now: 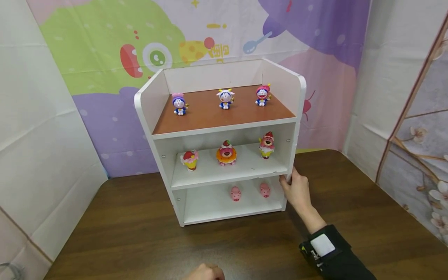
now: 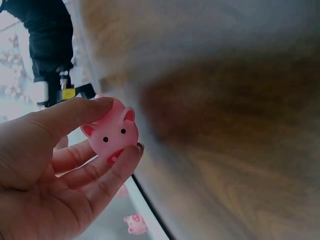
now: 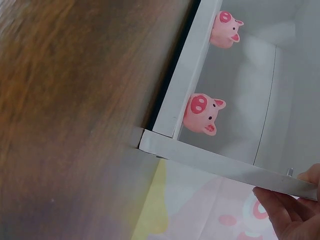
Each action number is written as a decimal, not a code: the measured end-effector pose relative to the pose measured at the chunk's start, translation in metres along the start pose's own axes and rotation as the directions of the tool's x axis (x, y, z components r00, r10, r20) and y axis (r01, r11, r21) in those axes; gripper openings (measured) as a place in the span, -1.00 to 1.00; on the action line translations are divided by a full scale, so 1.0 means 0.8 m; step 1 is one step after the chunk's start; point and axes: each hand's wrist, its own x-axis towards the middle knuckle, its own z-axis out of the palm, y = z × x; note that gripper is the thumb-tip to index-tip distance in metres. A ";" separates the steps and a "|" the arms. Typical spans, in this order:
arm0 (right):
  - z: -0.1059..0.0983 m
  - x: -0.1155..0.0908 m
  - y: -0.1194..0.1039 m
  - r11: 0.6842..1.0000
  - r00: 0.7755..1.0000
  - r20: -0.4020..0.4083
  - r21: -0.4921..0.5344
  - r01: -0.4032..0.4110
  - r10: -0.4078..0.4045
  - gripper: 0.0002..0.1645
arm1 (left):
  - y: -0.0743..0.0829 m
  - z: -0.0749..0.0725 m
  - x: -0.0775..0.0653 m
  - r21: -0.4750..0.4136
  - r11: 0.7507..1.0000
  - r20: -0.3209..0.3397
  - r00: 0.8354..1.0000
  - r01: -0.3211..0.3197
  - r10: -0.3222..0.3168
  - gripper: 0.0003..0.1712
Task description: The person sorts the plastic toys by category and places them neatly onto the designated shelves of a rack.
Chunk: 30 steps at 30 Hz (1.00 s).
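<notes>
A pink pig figurine (image 2: 114,131) is pinched between the thumb and fingers of my left hand (image 2: 65,165). In the head view only a bit of that hand (image 1: 206,272) shows at the bottom edge, and the pig is hidden there. My right hand (image 1: 297,191) grips the right side panel of a white shelf unit (image 1: 224,179), thumb on the inner face and fingers outside. On its bottom shelf stand two more pink pigs, one near the middle (image 1: 236,193) and one at the right (image 1: 265,189). Both face forward.
Three bear-and-dessert figurines, including an orange-ringed one (image 1: 226,154), stand on the middle shelf. Three blue-and-white cat figurines, one in a white hat (image 1: 225,99), stand on the brown top. The unit rests on a dark wooden table (image 1: 133,233) before a cartoon curtain (image 1: 105,97).
</notes>
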 end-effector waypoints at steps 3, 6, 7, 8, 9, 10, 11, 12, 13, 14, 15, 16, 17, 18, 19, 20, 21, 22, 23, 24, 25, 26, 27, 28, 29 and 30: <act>0.000 0.001 -0.001 1.000 1.000 -0.004 -0.003 0.004 -0.004 -0.66 | -0.001 -0.010 0.004 -0.008 1.000 -0.020 1.000 0.021 -0.021 -0.89; -0.001 0.001 -0.001 1.000 1.000 -0.008 -0.008 0.005 -0.005 -0.66 | -0.003 -0.022 0.009 -0.026 0.997 -0.043 0.996 0.071 -0.072 -0.86; -0.001 0.001 -0.001 1.000 1.000 -0.011 -0.011 0.005 -0.005 -0.66 | -0.004 -0.025 0.011 -0.028 0.995 -0.053 0.994 0.094 -0.095 -0.84; -0.001 0.001 -0.001 1.000 1.000 -0.013 -0.013 0.004 -0.004 -0.66 | -0.005 -0.028 0.014 -0.019 0.993 -0.069 0.991 0.114 -0.115 -0.83; -0.001 0.001 0.000 1.000 1.000 -0.014 -0.014 0.003 -0.004 -0.67 | -0.007 -0.030 0.016 -0.006 0.992 -0.093 0.987 0.127 -0.127 -0.82; -0.001 0.001 0.000 1.000 1.000 -0.015 -0.015 0.004 -0.004 -0.67 | -0.009 -0.033 0.019 0.003 0.990 -0.115 0.984 0.141 -0.139 -0.81; -0.001 0.001 0.001 1.000 1.000 -0.016 -0.017 0.003 -0.004 -0.67 | -0.012 -0.034 0.022 0.015 0.989 -0.141 0.979 0.148 -0.145 -0.80; 0.000 0.001 0.001 1.000 1.000 -0.018 -0.018 0.003 -0.004 -0.67 | -0.016 -0.035 0.026 0.024 0.987 -0.166 0.974 0.159 -0.152 -0.79; 0.000 0.000 0.002 1.000 1.000 -0.018 -0.018 0.004 -0.004 -0.68 | -0.020 -0.036 0.029 0.031 0.985 -0.191 0.969 0.167 -0.159 -0.78; 0.000 0.000 0.002 1.000 1.000 -0.019 -0.019 0.003 -0.004 -0.68 | -0.024 -0.037 0.032 0.035 0.983 -0.212 0.963 0.180 -0.169 -0.79; 0.001 0.000 0.002 1.000 1.000 -0.020 -0.020 0.004 -0.004 -0.68 | -0.028 -0.038 0.036 0.033 0.981 -0.228 0.957 0.192 -0.179 -0.79; 0.001 0.000 0.002 1.000 1.000 -0.023 -0.020 0.004 -0.004 -0.69 | -0.033 -0.039 0.040 0.032 0.978 -0.240 0.952 0.204 -0.191 -0.80; 0.001 0.000 0.002 1.000 1.000 -0.024 -0.020 0.004 -0.005 -0.69 | -0.038 -0.040 0.044 0.032 0.976 -0.251 0.947 0.214 -0.199 -0.80; 0.001 0.000 0.002 1.000 1.000 -0.024 -0.020 0.004 -0.005 -0.69 | -0.043 -0.041 0.047 0.034 0.974 -0.259 0.943 0.225 -0.209 -0.80; 0.000 0.000 0.002 1.000 1.000 -0.022 -0.019 0.004 -0.005 -0.69 | -0.048 -0.042 0.050 0.036 0.971 -0.267 0.938 0.238 -0.220 -0.81; 0.000 0.000 0.002 1.000 1.000 -0.021 -0.018 0.002 -0.002 -0.69 | -0.052 -0.043 0.054 0.036 0.967 -0.271 0.934 0.252 -0.233 -0.82; 0.000 0.000 0.001 1.000 1.000 -0.017 -0.016 -0.001 0.000 -0.69 | -0.057 -0.044 0.057 0.037 0.964 -0.278 0.930 0.262 -0.242 -0.82; 0.000 0.000 0.001 1.000 1.000 -0.013 -0.014 -0.004 0.004 -0.69 | -0.061 -0.045 0.059 0.040 0.961 -0.286 0.925 0.273 -0.251 -0.83; 0.000 0.000 0.001 1.000 1.000 -0.010 -0.014 -0.007 0.007 -0.68 | -0.065 -0.046 0.062 0.037 0.957 -0.292 0.919 0.286 -0.263 -0.83; 0.000 0.000 0.000 1.000 1.000 -0.007 -0.014 -0.011 0.011 -0.68 | -0.069 -0.047 0.065 0.035 0.954 -0.297 0.914 0.298 -0.275 -0.83; 0.000 0.000 0.000 1.000 1.000 -0.005 -0.013 -0.014 0.014 -0.68 | -0.072 -0.048 0.067 0.030 0.950 -0.301 0.909 0.310 -0.287 -0.83; 0.000 0.000 0.001 1.000 1.000 -0.006 -0.014 -0.017 0.016 -0.68 | -0.076 -0.049 0.069 0.025 0.948 -0.302 0.906 0.319 -0.297 -0.83; 0.000 0.000 0.001 1.000 1.000 -0.006 -0.014 -0.017 0.017 -0.68 | -0.079 -0.051 0.071 0.018 0.945 -0.303 0.902 0.327 -0.306 -0.82; 0.000 0.000 0.001 1.000 1.000 -0.007 -0.014 -0.017 0.017 -0.68 | -0.082 -0.052 0.073 0.010 0.942 -0.303 0.899 0.335 -0.316 -0.81; 0.001 0.000 0.001 1.000 1.000 -0.009 -0.014 -0.016 0.016 -0.68 | -0.085 -0.053 0.074 0.003 0.940 -0.303 0.897 0.340 -0.323 -0.80; 0.001 -0.001 0.001 1.000 1.000 -0.010 -0.014 -0.014 0.014 -0.68 | -0.088 -0.054 0.076 -0.001 0.939 -0.304 0.895 0.344 -0.328 -0.80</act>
